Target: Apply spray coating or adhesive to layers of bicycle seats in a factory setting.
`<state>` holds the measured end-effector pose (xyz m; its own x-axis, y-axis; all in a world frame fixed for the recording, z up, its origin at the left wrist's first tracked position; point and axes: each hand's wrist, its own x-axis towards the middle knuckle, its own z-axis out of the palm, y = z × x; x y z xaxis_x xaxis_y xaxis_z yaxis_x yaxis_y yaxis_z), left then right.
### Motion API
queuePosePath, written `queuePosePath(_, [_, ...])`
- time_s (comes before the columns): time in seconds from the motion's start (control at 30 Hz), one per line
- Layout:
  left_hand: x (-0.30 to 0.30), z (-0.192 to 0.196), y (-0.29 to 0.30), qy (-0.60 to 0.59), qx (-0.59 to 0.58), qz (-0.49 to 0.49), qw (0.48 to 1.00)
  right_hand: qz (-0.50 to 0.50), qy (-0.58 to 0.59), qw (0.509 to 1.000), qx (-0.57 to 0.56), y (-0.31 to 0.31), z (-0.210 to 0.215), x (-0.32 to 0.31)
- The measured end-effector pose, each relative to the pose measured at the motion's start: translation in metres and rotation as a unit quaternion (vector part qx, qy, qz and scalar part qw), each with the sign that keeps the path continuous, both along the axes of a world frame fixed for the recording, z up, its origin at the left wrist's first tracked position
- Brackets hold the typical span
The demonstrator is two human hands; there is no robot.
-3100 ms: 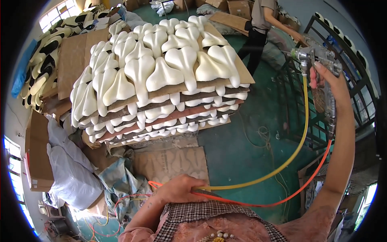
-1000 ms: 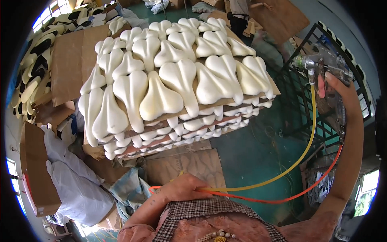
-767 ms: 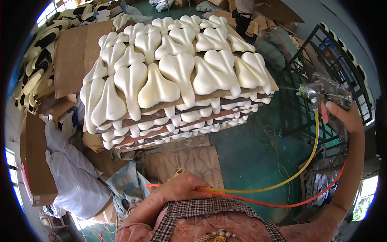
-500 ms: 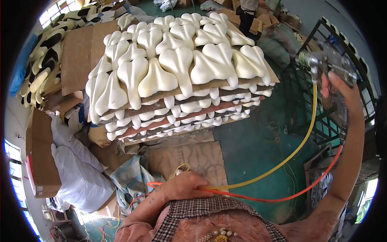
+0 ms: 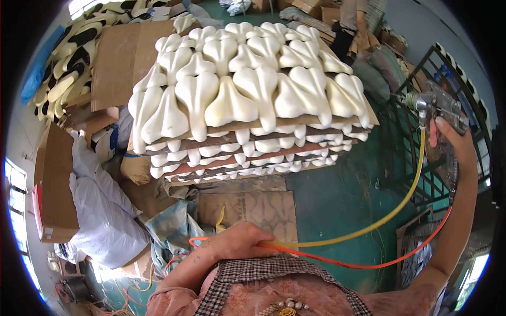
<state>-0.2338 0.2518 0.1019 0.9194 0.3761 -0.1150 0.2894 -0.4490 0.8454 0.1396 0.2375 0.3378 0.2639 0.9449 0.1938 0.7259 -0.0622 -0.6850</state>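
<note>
Right hand (image 5: 457, 150): fingers are gripping the spray gun (image 5: 433, 105), which is pointing toward the stacked foam seats (image 5: 247, 95).
Left hand (image 5: 242, 242): fingers are closing around the hoses (image 5: 337, 239).
Tip: keeping hose slack is probably helping even passes.

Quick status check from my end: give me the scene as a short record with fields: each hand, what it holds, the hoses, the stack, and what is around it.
right hand: raised at the right, grip closed on a metal spray gun
spray gun aim: nozzle points left, toward the stack; no spray visible
left hand: low, close to the body, grip closed on the yellow hose and orange hose
hoses: both sag from the left hand up to the spray gun
stack: cream saddle-shaped foam pads in layers on cardboard sheets
around: white sacks, cardboard boxes, metal rack, green floor
</note>
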Motion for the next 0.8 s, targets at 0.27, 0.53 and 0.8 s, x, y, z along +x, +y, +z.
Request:
queuePosePath(0.27, [-0.07, -0.006, 0.036, -0.051, -0.014, 0.05, 0.997, 0.054, 0.059, 0.994, 0.079, 0.128, 0.0, -0.068])
queuePosePath(0.53, [-0.124, -0.016, 0.072, -0.055, -0.031, 0.078, 0.995, 0.04, 0.039, 0.995, 0.086, 0.18, 0.012, -0.106])
queuePosePath(0.8, [-0.129, -0.018, 0.088, -0.042, -0.038, 0.04, 0.998, 0.025, -0.011, 0.998, 0.05, 0.171, 0.015, -0.118])
